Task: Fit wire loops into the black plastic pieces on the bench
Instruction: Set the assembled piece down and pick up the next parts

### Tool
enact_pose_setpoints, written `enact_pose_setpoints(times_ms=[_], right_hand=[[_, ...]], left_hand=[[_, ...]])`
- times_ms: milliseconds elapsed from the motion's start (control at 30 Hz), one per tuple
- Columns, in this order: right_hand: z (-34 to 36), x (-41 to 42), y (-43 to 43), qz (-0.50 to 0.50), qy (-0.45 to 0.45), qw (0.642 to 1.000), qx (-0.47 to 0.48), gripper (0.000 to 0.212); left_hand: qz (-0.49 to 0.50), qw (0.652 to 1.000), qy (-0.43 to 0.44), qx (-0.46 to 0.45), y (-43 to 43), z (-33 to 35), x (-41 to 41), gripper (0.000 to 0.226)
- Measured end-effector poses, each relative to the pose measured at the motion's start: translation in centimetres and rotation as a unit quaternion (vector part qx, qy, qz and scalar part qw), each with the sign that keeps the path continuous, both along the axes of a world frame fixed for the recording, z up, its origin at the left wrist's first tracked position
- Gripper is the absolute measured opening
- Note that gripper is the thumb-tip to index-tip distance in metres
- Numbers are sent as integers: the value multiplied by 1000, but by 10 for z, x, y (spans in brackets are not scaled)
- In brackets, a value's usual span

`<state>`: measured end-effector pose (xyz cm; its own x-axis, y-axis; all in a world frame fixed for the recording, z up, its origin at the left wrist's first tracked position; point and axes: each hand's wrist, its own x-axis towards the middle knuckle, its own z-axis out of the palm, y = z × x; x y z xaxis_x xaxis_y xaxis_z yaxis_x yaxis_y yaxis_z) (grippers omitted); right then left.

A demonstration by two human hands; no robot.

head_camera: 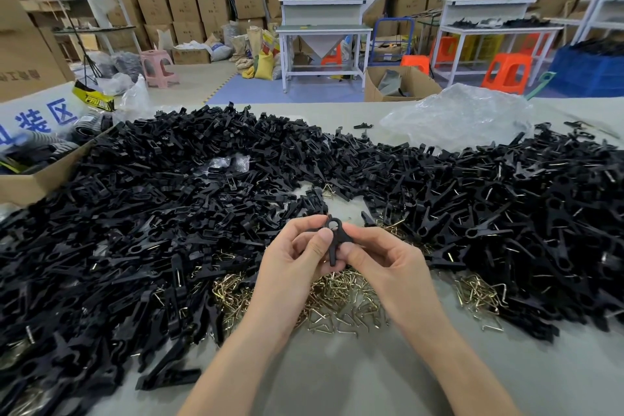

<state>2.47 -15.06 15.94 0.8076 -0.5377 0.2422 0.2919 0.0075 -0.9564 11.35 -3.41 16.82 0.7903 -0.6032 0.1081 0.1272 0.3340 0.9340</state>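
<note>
Black piece (334, 241), ring end up, is pinched by the fingers (321, 237) of the left hand (290, 268) and right hand (383, 263), above brass loops (337, 300) heaped on the desk (337, 378).

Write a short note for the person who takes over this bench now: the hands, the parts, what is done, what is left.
Left hand: pinches the black plastic piece with a ring-shaped end.
Right hand: pinches the same piece from the other side.
Parts: brass-coloured bent wire loops lie piled on the grey bench under the hands, between a left heap of black plastic pieces and a right heap.
Done: many pieces in the right heap show wire, so they seem fitted.
Left: no loop is visible in the held piece; the left heap looks mostly unfitted.
</note>
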Motion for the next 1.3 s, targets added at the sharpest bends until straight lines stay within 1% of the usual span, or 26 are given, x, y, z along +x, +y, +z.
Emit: enact_pose_setpoints(times_ms=[67, 167, 300, 333, 400, 467, 533, 600, 633, 700, 733, 767, 800, 933, 1033, 1133, 1233, 1300], right_hand=[[1, -1, 0, 5, -1, 1000, 1, 32], [3, -2, -1, 7, 2, 1000, 1, 29], [5, -5, -3, 22, 19, 999, -40, 30], [5, -5, -3, 25, 19, 998, -46, 33], [7, -5, -5, 23, 17, 998, -50, 36], [6, -5, -6, 21, 19, 998, -61, 30], [1, -6, -7, -17, 49, 993, -106, 27], [-4, -8, -8, -71, 105, 971, -204, 25], [-6, -8, -8, -81, 137, 950, -270, 25], [-9, -8, -5, -48, 205, 888, -408, 25], [-11, -8, -2, -27, 233, 857, -459, 28], [-13, -8, -1, -15, 249, 838, -485, 31], [-13, -8, 0, -9, 257, 834, -488, 32], [-9, -11, -1, 3, 249, 839, -484, 25], [-7, -10, -1, 0, 228, 849, -476, 12], [-6, -11, -1, -14, 201, 878, -434, 14], [-2, -11, -3, -36, 163, 925, -340, 14], [0, -11, -4, -36, 141, 950, -275, 17]], left_hand=[[-3, 1000, 9, -4, 0, 0, 0, 16], [-6, 1000, 9, 0, 0, 0, 1, 29], [-21, 999, -38, 34, 1, 0, 0, 40], [-32, 997, -54, 36, 2, 0, 0, 38], [-40, 995, -82, 37, 3, 2, -2, 27], [-14, 995, -88, 36, 3, 3, -3, 21], [33, 996, -81, 34, 3, 2, 1, 23], [82, 994, -70, 19, 4, 1, 7, 21], [101, 993, -61, 9, 5, 1, 10, 21], [126, 991, -43, -8, 7, 1, 15, 21], [131, 990, -41, -10, 7, 1, 16, 21], [133, 990, -43, -9, 8, 1, 17, 21], [132, 990, -46, -6, 8, 0, 17, 21], [121, 991, -50, -3, 7, 0, 14, 22], [118, 992, -47, -5, 6, 1, 13, 21], [117, 992, -45, -7, 7, 1, 13, 19], [115, 992, -44, -6, 7, 1, 13, 18], [115, 993, -42, -6, 6, 1, 13, 18]])
